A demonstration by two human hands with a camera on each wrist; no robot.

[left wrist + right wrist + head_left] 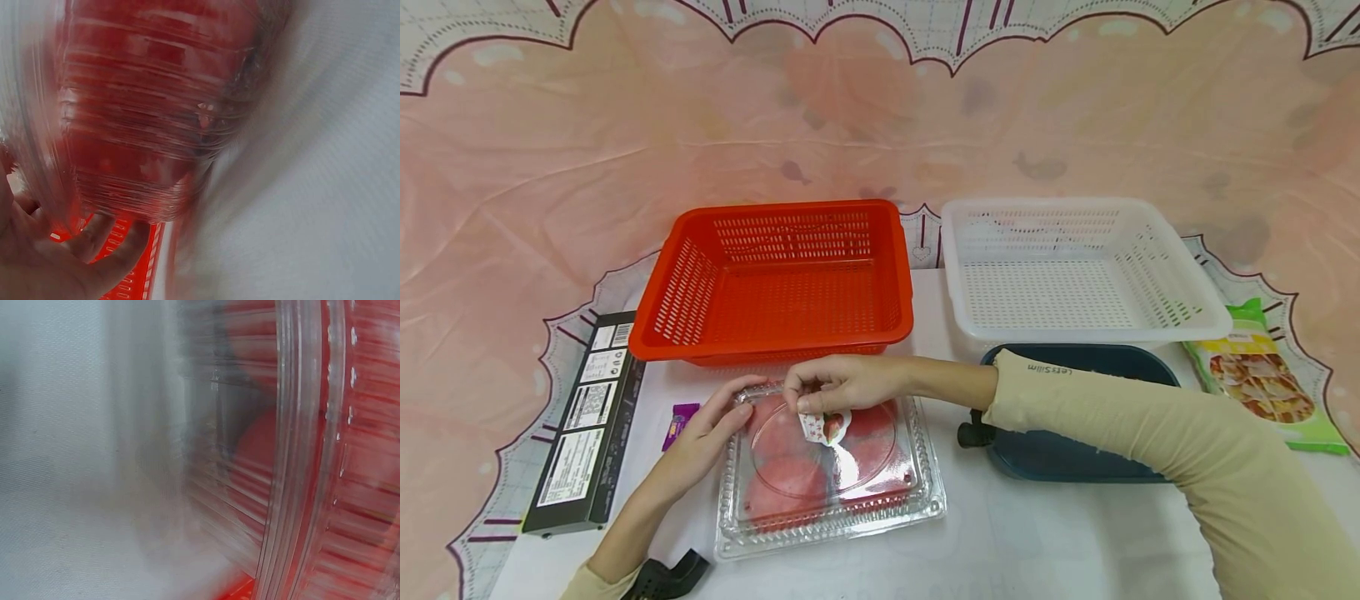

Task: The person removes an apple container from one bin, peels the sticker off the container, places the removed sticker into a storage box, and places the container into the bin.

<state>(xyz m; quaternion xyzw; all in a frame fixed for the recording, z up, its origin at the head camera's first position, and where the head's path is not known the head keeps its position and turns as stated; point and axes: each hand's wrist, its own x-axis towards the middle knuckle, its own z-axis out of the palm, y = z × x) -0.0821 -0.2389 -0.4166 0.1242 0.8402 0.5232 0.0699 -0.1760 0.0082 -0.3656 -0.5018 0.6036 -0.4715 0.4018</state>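
Observation:
A clear plastic clamshell box (pixel 928 475) with round red contents lies on the white table, slightly turned. My left hand (pixel 711 429) holds its far left corner, the thumb on the left rim and a finger along the far edge. In the left wrist view, this hand's fingers (pixel 131 250) bend around the end of the box. My right hand (pixel 850 385) comes across from the right and pinches a small white label (pixel 815 427) with red marks on the lid. Only the ribbed side of the box (pixel 300 456) shows in the right wrist view; the right hand is out of sight there.
Behind the box stand a red basket (pixel 771 343) and a white basket (pixel 1093 329). A dark blue tub (pixel 1075 458) sits under the right forearm. At left lie a long black box (pixel 580 425) and a small purple packet (pixel 680 423); a green food bag (pixel 1262 383) is far right.

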